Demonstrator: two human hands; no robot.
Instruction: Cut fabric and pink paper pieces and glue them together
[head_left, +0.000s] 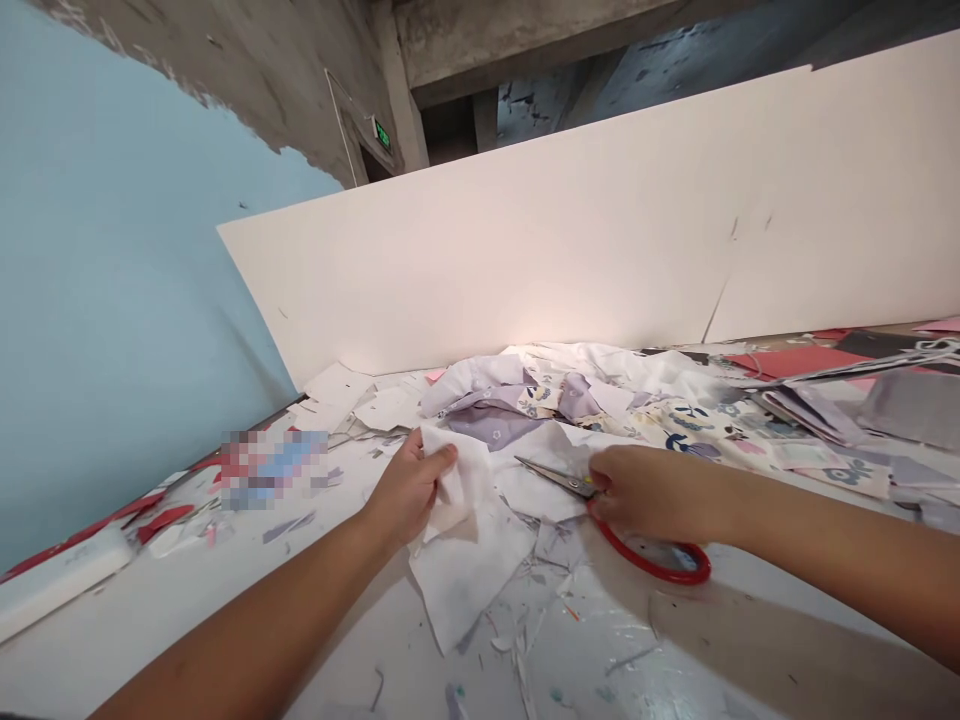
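White cloth [476,565] in left grip [414,482], pinched firmly, draping below and to right of it. Red-handled scissors [576,486] in right grip [630,490], curled snugly around the handles, pointing tip-first toward left grip. Beyond both grips: heaped fabric [686,428], some floral. Between and below: thin scraps [555,562] on white table [360,650].

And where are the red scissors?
Right of centre in the head view: the right hand holds the scissors, blades pointing toward the left hand.

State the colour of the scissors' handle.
The scissors' handle is red, best seen in the head view.
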